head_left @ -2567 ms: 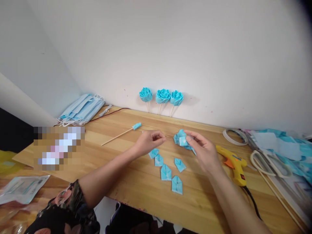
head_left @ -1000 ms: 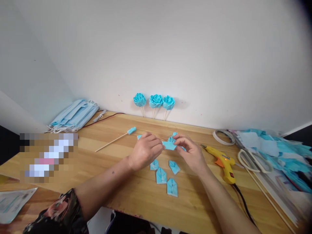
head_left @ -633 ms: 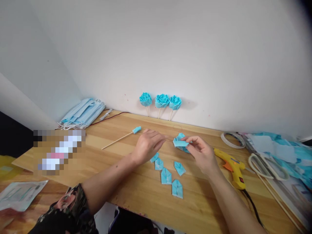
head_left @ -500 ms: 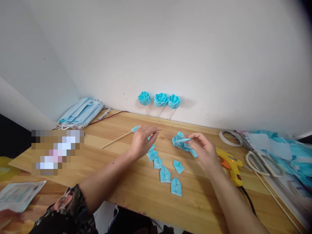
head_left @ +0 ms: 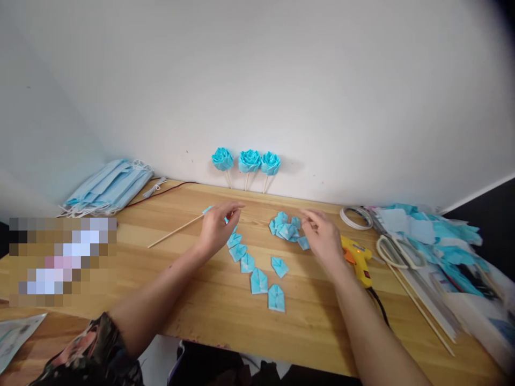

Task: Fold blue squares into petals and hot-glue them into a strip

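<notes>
My left hand (head_left: 219,228) hangs half-open, thumb and fingertips apart and no piece seen between them, at the far end of a row of light-blue, pointed, folded pieces (head_left: 247,262) on a pale wood-grain table (head_left: 314,321). To the right, my right hand (head_left: 324,238) curls loosely beside a jumbled heap of similar blue folded pieces (head_left: 285,229); its fingers hide their own tips, so I cannot tell whether they hold one. A single blue folded piece (head_left: 279,266) lies apart, near side of the heap.

Good handling here, I judge, means lifting one piece at a time by its edges, with a light pinch that leaves the creases sharp, and setting it flat, clear of its neighbours. My left wrist is best kept high over the thin wooden stick with a blue tip (head_left: 175,232), and my right forearm clear of the yellow glue gun (head_left: 364,260), its small light glowing orange. Far off, three blue ruffled flowers on sticks (head_left: 250,161) lean against the white wall (head_left: 281,80).
</notes>
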